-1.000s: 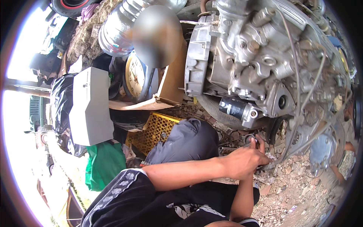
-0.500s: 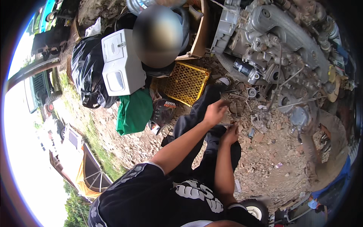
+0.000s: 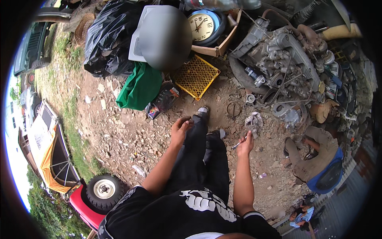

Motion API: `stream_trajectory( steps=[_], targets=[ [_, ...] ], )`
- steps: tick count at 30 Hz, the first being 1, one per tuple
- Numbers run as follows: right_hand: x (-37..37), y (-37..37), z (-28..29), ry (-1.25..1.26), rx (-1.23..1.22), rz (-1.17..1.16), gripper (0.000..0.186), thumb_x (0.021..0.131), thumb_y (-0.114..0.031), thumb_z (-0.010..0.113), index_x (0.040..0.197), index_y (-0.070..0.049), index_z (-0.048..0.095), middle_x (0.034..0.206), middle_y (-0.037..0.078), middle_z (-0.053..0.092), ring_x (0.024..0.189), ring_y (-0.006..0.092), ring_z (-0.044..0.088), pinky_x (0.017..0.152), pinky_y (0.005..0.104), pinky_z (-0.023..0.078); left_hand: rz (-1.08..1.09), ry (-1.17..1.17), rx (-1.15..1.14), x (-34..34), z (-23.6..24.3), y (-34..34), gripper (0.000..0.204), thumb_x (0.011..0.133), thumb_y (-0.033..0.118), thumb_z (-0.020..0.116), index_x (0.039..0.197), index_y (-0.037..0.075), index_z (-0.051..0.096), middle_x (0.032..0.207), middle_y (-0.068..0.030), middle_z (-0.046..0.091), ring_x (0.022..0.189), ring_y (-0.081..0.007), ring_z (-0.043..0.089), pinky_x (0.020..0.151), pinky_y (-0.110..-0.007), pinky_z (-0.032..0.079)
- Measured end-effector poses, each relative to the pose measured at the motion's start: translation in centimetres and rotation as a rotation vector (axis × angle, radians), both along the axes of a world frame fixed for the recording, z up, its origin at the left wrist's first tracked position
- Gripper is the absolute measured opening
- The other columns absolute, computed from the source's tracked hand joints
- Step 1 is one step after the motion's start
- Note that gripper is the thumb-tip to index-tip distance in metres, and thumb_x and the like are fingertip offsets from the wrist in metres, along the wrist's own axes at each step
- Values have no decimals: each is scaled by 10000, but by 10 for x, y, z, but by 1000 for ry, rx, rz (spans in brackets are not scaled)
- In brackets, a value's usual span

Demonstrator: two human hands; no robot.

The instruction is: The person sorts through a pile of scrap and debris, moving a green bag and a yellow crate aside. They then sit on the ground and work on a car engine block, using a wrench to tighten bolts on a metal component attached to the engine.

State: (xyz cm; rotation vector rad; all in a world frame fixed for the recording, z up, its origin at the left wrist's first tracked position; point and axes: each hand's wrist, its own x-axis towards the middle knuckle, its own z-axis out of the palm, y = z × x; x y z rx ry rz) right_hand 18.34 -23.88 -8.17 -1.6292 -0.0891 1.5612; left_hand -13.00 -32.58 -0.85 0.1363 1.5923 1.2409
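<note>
My right hand point(image 3: 245, 145) is closed around a thin silvery metal tool point(image 3: 235, 147), whose exact kind is too small to make out. Well apart from it, my left hand point(image 3: 181, 130) hangs over the gravel with its fingers loosely bent and apart, nothing visible in them. Both hands are on either side of my black-trousered legs point(image 3: 190, 153). A crumpled pale cloth or bag point(image 3: 254, 122) lies on the ground just beyond my right hand. Farther ahead of it rests a round metal ring point(image 3: 233, 109).
A greasy engine point(image 3: 278, 59) fills the far right. A yellow plastic crate point(image 3: 197, 77), green bag point(image 3: 140, 85), black garbage bag point(image 3: 113, 40) and wall clock point(image 3: 201, 26) stand ahead. To the right sits a person point(image 3: 318, 157) in a blue chair. A red vehicle's wheel point(image 3: 104, 190) is at left.
My hands, close together before, have moved apart, the left one toward the left. The view has shifted, bringing the clock and the red vehicle into sight. The tool stays in my right hand.
</note>
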Motion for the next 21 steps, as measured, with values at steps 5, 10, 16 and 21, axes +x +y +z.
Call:
stream_trajectory(
  steps=[5,10,16,21],
  targets=[
    [-22,-20,-6,-245,-175,290,140,953,-244,716,970,-141,623,768,-63,521,513,41,372,426,229,258,-50,11,-59,-6,-4,-56,278,1032,83,553,1288,-12,603,1076,-90,713,1000,-173,691,900,-306,538],
    [-101,-7,-12,-334,-200,447,150,951,-268,718,966,-132,656,812,-45,609,531,38,417,454,209,302,129,-49,-88,-56,-20,-89,285,1036,111,555,1287,-15,600,1083,-103,718,983,-173,696,865,-292,529],
    [-224,38,-47,-243,-89,810,204,983,-267,679,1082,-89,672,925,10,706,584,57,517,458,220,355,228,13,-141,-134,-43,-76,293,1034,153,559,1276,-4,612,1085,-119,725,974,-186,707,851,-292,530],
    [-319,69,-83,-130,-105,1086,263,990,-267,666,1130,-44,658,944,36,702,670,106,627,512,228,425,339,49,-115,-173,-81,-52,311,1024,149,566,1297,4,598,1116,-131,713,993,-202,715,851,-303,543]
  ],
)
